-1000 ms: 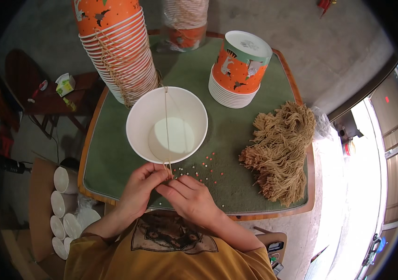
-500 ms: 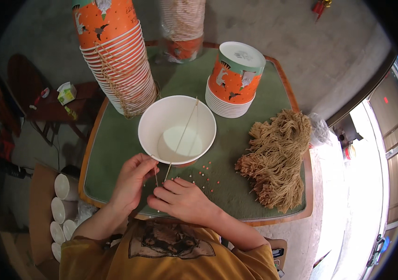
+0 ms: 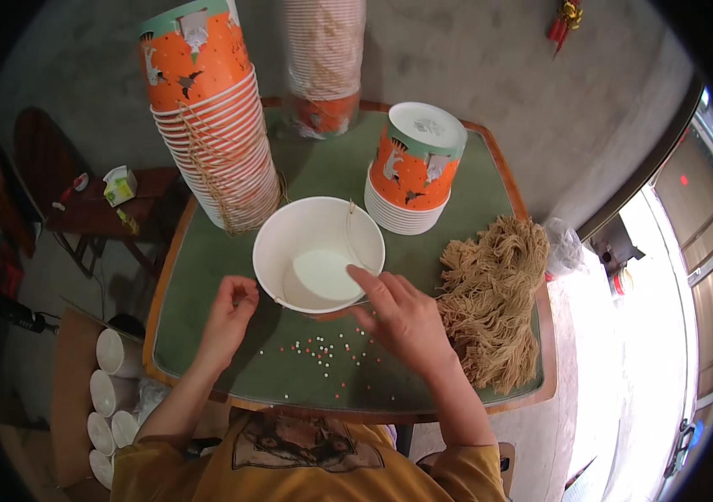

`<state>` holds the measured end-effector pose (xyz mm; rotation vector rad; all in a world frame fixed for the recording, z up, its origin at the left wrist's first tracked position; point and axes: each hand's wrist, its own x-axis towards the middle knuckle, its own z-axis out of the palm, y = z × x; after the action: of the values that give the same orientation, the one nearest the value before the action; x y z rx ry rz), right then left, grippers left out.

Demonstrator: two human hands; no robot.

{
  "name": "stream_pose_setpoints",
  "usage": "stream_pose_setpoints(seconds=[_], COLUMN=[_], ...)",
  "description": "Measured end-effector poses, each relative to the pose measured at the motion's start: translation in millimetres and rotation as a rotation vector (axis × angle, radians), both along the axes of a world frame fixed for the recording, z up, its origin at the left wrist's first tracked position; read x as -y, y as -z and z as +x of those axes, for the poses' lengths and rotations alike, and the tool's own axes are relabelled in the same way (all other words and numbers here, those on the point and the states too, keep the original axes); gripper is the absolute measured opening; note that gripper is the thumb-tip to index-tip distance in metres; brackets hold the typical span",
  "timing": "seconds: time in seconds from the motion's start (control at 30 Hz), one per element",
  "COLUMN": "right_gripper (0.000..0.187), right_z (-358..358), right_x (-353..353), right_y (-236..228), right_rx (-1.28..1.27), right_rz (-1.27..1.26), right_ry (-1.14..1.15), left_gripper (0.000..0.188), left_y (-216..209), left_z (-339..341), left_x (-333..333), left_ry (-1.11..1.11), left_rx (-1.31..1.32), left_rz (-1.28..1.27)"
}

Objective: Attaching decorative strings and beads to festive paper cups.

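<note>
A round paper bucket [image 3: 277, 251], white inside, stands upright on the green-topped table. A thin cord [image 3: 350, 224] hangs inside from its far rim, and a small knot of cord shows at the near left rim. My right hand [image 3: 411, 322] is closed on the bucket's right rim, with a finger over the inside and the thumb low outside. Left of the bucket, apart from it, my left hand [image 3: 227, 318] is loosely closed with no object visible in it. Small white and orange beads [image 3: 327, 351] lie scattered in front of the bucket.
A tall stack of orange buckets [image 3: 214, 151] leans at the left, with cords hanging over it. Behind stands a wrapped stack [image 3: 323, 58]. Upturned buckets [image 3: 419, 167] sit at the right, above a bundle of tan cords [image 3: 498, 305]. A carton [image 3: 72, 393] holds white cups [image 3: 114, 393].
My hands have parted: the right moved up and right to the bucket's rim, the left drew slightly left. The cord, taut across the bucket before, now hangs slack inside. More beads are visible.
</note>
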<state>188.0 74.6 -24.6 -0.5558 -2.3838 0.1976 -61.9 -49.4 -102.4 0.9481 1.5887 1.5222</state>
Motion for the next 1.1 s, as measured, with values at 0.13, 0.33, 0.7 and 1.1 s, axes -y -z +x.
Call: stream_pose_setpoints(seconds=[0.13,0.33,0.7,1.1], right_gripper=[0.032,0.013,0.033,0.017], right_z=[1,-3,-97,-174], right_x=[-18,-38,-91,-124], right_y=[2,-44,-157,-226], right_rx=[0.007,-0.441,-0.745,-0.626], right_rz=[0.004,-1.021,-1.723,-1.652], right_ry=[-0.085,-0.025,-0.575,-0.831], left_gripper=[0.039,0.087,0.156,0.132], left_y=[-1,-60,-186,-306], left_z=[-4,-33,-108,-153], left_x=[-13,-8,-51,-72], left_ry=[0.116,0.369,0.551,0.000], left_rx=[-0.131,-0.273,-0.773,-0.997], left_rz=[-0.026,0.496,1.135,1.123])
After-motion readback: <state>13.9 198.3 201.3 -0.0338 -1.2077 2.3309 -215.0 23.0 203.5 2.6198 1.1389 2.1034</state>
